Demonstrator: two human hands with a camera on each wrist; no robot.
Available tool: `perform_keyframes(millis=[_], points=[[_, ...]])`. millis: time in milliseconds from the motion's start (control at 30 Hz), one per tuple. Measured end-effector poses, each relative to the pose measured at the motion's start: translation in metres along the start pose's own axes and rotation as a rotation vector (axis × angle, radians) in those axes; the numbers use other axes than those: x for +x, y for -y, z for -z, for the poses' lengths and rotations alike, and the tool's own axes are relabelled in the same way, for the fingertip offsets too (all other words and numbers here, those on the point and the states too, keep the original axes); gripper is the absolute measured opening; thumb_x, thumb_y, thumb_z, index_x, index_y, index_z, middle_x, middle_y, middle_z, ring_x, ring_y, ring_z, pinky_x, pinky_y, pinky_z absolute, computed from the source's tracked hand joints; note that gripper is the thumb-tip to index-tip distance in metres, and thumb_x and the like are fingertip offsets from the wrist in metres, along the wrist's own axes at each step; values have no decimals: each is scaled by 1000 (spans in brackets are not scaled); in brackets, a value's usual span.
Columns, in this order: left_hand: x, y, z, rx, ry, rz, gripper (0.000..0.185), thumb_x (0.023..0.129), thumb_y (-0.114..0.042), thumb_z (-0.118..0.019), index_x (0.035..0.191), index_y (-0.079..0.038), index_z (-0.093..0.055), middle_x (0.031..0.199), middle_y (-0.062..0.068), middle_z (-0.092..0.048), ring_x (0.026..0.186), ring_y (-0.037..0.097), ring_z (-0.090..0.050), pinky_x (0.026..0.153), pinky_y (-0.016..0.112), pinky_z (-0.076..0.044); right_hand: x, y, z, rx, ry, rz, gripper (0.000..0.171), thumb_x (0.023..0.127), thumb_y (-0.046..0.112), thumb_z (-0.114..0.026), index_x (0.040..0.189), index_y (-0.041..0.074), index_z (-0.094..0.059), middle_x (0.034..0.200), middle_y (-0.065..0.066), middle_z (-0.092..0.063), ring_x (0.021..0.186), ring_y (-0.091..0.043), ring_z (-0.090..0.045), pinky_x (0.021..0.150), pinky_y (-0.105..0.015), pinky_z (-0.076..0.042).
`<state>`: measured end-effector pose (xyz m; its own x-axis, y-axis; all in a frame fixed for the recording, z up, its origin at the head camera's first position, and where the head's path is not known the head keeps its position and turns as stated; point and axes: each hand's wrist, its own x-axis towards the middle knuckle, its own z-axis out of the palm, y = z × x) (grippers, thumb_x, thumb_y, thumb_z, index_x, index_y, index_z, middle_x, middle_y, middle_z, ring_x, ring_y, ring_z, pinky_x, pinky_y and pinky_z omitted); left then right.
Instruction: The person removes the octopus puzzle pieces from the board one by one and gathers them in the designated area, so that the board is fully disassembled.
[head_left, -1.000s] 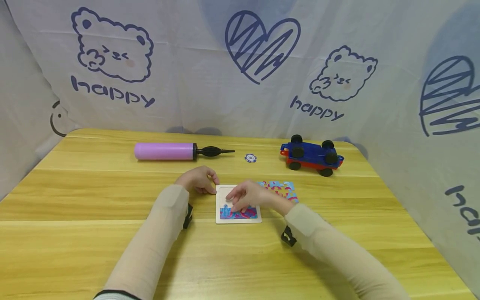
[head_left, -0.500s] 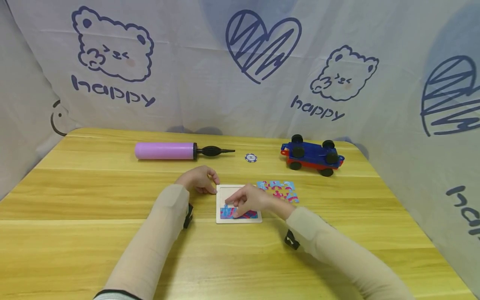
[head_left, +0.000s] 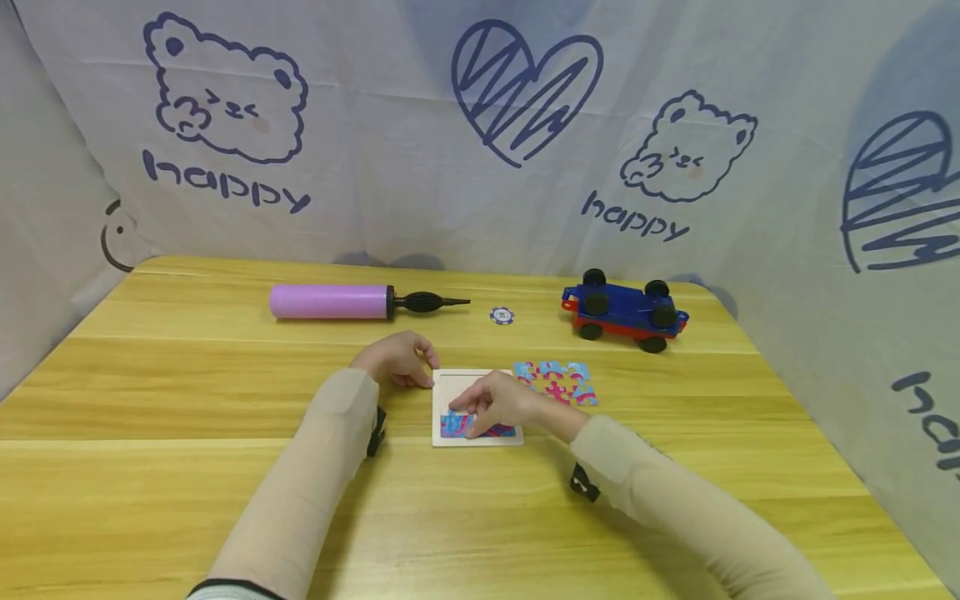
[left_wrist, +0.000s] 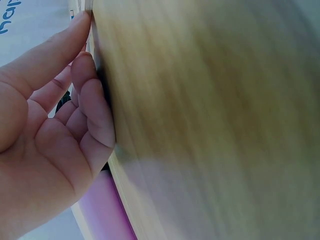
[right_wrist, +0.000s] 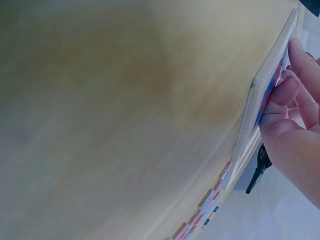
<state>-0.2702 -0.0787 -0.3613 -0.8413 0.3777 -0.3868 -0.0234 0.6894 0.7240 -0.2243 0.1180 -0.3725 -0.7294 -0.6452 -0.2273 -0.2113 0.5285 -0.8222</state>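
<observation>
A white square puzzle tray (head_left: 477,442) lies flat at the table's middle, with blue and pink pieces (head_left: 452,426) filling its near row. My right hand (head_left: 491,402) is over the tray, its bent fingertips pressing down on those pieces; the right wrist view shows the fingers (right_wrist: 287,90) on the tray's (right_wrist: 262,95) picture face. My left hand (head_left: 396,358) rests on the table at the tray's far left corner, loosely curled, a fingertip touching the rim. A patch of loose joined pieces (head_left: 557,382) lies just right of the tray.
A purple hand pump (head_left: 330,302) lies at the back left of the wooden table (head_left: 187,400), a small blue-white chip (head_left: 502,316) beside its nozzle. A blue and red toy car (head_left: 622,310) sits upside down at the back right. A printed cloth surrounds the table.
My right hand has drawn a little left and nearer over the tray, its fingers now curled down on the placed pieces. The left hand has not moved.
</observation>
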Motion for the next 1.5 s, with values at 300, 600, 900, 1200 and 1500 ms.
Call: perform_keyframes(millis=[300,600,900,1200,1500], points=[[-1,-1,0,1,4,-8,19,75,-2,-69,92,-1,-58,61,2,-49,54,10,-47,51,22,-41,0,0,-1,33,-9,-10,33,69,-7,-72,101,-7,-63,70,-1,-53,50,-7,-37,48,-18,-32],[-1,0,0,-8,5,-10,19,75,-1,-69,91,-1,-58,61,2,-48,54,11,-47,51,22,-41,0,0,-2,16,-8,2,33,69,-5,-72,100,-5,-63,73,-2,-52,52,-7,-38,49,-18,-33],[0,1,0,-11,8,-4,19,76,-1,-69,91,-1,-58,61,2,-49,54,10,-47,51,22,-41,1,1,-3,3,-10,9,32,69,-6,-72,98,-3,-59,74,-4,-49,53,-8,-39,50,-18,-34],[1,1,0,-15,2,-8,19,75,0,-69,90,-1,-58,61,1,-48,54,10,-47,51,21,-41,2,3,-2,-27,28,60,33,70,-8,-71,97,0,-53,74,-4,-50,54,-10,-41,52,-19,-36],[0,0,0,-9,-2,-1,19,75,-1,-69,90,-2,-58,62,2,-48,54,10,-47,51,22,-41,2,3,-3,26,36,53,25,77,-8,-64,98,-1,-52,71,-2,-55,56,-8,-45,55,-19,-38]])
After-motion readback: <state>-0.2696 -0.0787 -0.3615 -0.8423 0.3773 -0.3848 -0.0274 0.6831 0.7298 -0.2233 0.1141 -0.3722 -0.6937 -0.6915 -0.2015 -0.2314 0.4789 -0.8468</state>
